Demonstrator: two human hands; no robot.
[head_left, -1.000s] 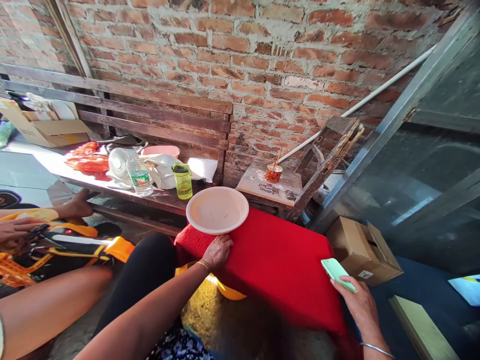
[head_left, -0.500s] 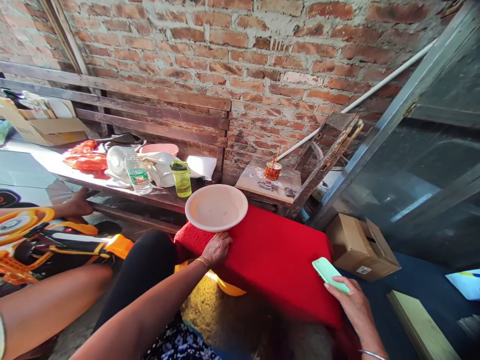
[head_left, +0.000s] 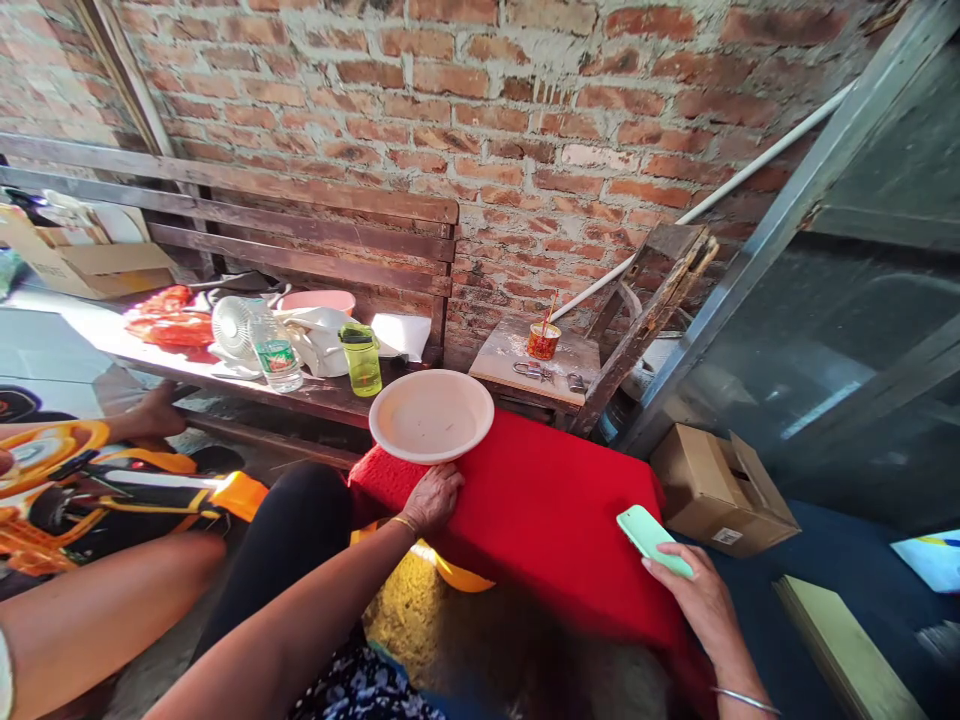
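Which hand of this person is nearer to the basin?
The left hand, at the near rim of the basin; the right hand is farther right, holding a green phone.

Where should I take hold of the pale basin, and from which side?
Probably its near rim, from the front: the pale basin sits upright, wide and open, so its edge is the natural grip. The left hand is right at that edge; the right hand holds a green phone.

Phone (head_left: 645, 531) mint green — tablecloth (head_left: 555, 520) red — basin (head_left: 431, 414) pale pink; garment (head_left: 358, 688) dark, pale-patterned.
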